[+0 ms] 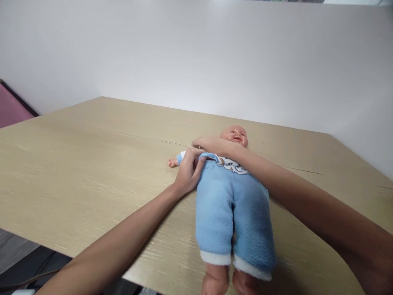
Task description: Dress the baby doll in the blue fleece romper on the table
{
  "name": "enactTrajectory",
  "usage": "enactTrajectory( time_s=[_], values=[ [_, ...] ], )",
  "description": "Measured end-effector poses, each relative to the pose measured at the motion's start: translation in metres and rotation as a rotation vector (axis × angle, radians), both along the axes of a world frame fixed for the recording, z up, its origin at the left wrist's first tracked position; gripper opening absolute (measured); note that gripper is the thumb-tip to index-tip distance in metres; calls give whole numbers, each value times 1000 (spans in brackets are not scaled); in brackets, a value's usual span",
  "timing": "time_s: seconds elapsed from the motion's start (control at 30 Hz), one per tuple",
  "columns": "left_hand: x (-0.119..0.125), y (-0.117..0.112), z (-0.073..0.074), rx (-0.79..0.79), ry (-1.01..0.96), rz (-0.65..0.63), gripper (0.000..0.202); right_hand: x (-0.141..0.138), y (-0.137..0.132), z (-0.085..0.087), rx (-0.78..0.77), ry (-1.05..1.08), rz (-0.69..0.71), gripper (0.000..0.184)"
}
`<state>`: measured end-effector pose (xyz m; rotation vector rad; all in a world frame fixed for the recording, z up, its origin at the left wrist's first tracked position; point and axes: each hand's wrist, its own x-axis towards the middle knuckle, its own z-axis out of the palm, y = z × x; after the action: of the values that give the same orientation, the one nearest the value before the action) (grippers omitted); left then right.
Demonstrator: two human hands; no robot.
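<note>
A baby doll lies on its back, head away from me and feet toward me. It wears a fuzzy light-blue outfit with white cuffs and a cartoon patch on the front. At the doll's left-side edge in the picture, my left hand is closed, its thumb and fingers pinching the outfit near a blue strap or edge. My right hand reaches across the doll's chest, fingers curled down near the shoulder beside my left hand. What those right fingertips hold is hidden.
The doll lies on a wide wooden table with thin seams in its top. Behind the table stands a white wall. A pink panel with a dark frame shows at the far left. Cables and dark items lie below the front edge.
</note>
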<state>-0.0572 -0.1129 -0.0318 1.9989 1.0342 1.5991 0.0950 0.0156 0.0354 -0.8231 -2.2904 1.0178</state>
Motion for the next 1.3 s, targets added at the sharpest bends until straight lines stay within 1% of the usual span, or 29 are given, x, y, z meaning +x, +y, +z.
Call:
enactTrajectory(
  time_s=[0.07, 0.1, 0.13, 0.17, 0.23, 0.33, 0.4, 0.47, 0.53, 0.63, 0.73, 0.8, 0.83, 0.9, 1.0, 1.07, 1.1, 1.2, 1.3],
  values=[
    [-1, -1, -2, -12, 32, 8, 24, 11, -10, 6, 165, -132, 25, 27],
    [-1, -1, -3, -15, 52, 5, 25, 19, -15, 11, 248, -183, 1, 31],
    [-2, -2, -5, -12, 71, -3, 26, 27, -21, 15, 302, -190, -52, 35],
    [-3, -3, -6, 7, 88, -6, 26, 35, -25, 18, 313, -159, -109, 38],
    [-4, -4, -8, 103, 123, 17, 23, 49, -30, 20, 233, -39, -166, 41],
    [-7, -6, -10, 334, 149, 89, 26, 59, -30, 16, 58, 102, -123, 39],
    [-7, -8, -9, 452, 153, 120, 28, 58, -29, 12, 33, 106, -110, 36],
    [-6, -9, -7, 476, 122, 108, 22, 54, -31, 9, 66, 81, -121, 34],
    [-2, -8, -6, 378, 12, 68, 17, 51, -38, 10, 103, 55, -135, 31],
    [4, -1, -5, 72, -236, 46, 17, 51, -57, 17, 157, 5, -190, 27],
    [7, 9, -7, -214, -409, 61, 18, 57, -82, 25, 174, -140, -261, 32],
    [7, 14, -9, -327, -496, 22, 15, 62, -94, 26, 178, -255, -252, 37],
    [6, 17, -10, -365, -529, -13, 15, 63, -97, 23, 189, -275, -236, 37],
    [5, 20, -13, -427, -596, -94, 18, 65, -98, 14, 195, -205, -218, 37],
    [6, 26, -18, -591, -754, -213, 30, 66, -90, -6, 89, 9, -210, 42],
    [7, 30, -20, -709, -848, -260, 39, 66, -83, -17, -1, 124, -194, 44],
    [7, 32, -21, -743, -867, -266, 42, 67, -80, -21, -48, 172, -185, 43],
    [5, 37, -19, -720, -802, -252, 41, 69, -76, -26, -236, 322, -176, 43],
    [1, 41, -12, -704, -710, -249, 38, 73, -75, -26, -427, 450, -159, 45]
  ],
)
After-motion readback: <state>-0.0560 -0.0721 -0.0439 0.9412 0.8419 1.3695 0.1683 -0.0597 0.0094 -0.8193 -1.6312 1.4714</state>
